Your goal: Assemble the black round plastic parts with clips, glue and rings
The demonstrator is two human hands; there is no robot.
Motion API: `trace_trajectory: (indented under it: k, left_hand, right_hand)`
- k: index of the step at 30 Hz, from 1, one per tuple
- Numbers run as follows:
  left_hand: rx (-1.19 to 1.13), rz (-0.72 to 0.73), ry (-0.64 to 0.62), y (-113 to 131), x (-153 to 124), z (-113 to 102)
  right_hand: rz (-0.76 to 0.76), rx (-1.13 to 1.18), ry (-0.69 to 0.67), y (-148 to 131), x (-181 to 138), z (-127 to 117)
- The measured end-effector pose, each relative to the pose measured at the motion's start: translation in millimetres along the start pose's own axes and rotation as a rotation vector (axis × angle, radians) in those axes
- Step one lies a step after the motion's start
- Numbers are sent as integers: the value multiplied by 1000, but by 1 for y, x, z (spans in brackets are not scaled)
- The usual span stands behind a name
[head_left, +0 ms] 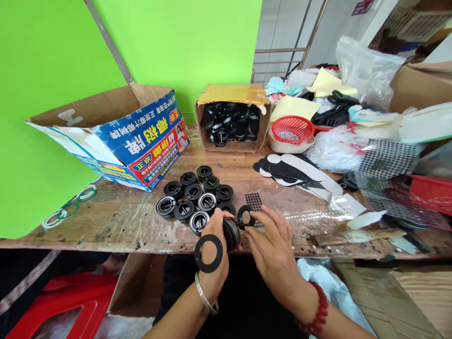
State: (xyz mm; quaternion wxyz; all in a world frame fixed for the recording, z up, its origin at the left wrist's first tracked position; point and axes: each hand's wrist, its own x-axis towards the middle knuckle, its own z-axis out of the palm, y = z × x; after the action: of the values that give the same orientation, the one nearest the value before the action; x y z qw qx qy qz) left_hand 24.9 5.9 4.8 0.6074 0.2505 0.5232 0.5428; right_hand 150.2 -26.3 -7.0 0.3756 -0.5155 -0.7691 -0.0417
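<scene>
Right at the near edge of a scuffed brown wooden table (pixel 116 219), a thick black round part with a ribbed side (pixel 231 234) is held up by the left hand (pixel 216 227), thumb and fingers clamped around it. A small dark ring-shaped piece (pixel 240 217) is pinched by the right hand (pixel 277 249), thumb and fingertips closed on it, just beside the ribbed part; whether the two are touching can't really be made out. A flat black ring (pixel 197 254) is seen overlapping the left hand near the wrist. Just beyond, a bunch of similar black round parts (pixel 194 193) is set out, pretty close together, and a sheet of small black dots (pixel 253 201) is laid to their right. Further back, more black parts are piled in a brown cardboard box with yellow tape (pixel 231 94), tipped on its side
</scene>
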Motion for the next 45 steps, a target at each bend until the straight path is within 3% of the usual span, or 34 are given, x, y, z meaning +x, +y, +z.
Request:
trace_trajectory:
  k: [5, 16, 33, 39, 43, 45]
  left_hand:
    - [29, 31, -46, -5, -3, 2]
    - [88, 64, -90, -2, -5, 4]
    - [74, 70, -117, -1, -8, 6]
    - [58, 83, -13, -2, -4, 2]
    - [74, 46, -51, 2, -1, -2]
    - [29, -3, -78, 4, -1, -2]
  right_hand:
    - [84, 123, -38, 14, 10, -2]
    - [64, 247, -67, 19, 15, -13]
    - [-36, 82, -148, 24, 23, -16]
    - [-117, -41, -79, 7, 3, -9]
    - [-121, -116, -84, 0, -13, -2]
    - [-82, -9, -102, 5, -11, -6]
